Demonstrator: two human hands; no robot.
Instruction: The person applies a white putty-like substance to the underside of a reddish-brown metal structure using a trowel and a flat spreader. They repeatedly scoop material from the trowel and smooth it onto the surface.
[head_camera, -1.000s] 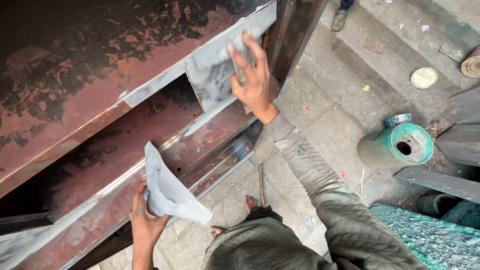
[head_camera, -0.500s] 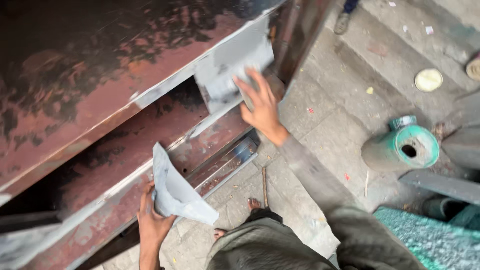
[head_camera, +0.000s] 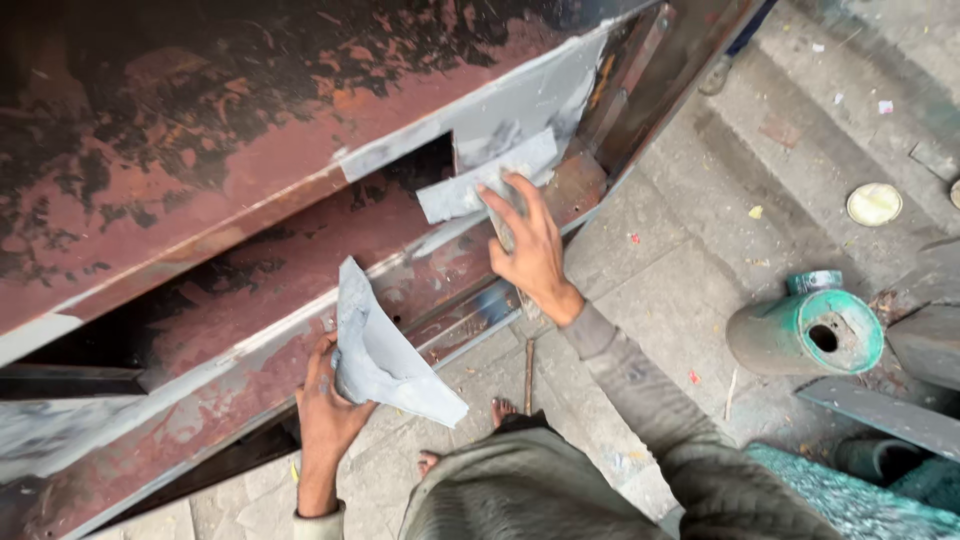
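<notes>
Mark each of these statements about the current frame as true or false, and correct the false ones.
1. The right hand presses flat against a grey-smeared patch on the rusty metal frame. True.
2. The left hand is empty. False: it grips a folded grey sheet smeared with grey paste.
3. A teal-stained cylinder stands on the stone floor on the right-hand side of the picture. True.
4. The round pale lid lies on top of the teal-stained cylinder. False: it lies apart, farther off on the floor.
5. The person wears closed shoes. False: bare toes show below the frame.
</notes>
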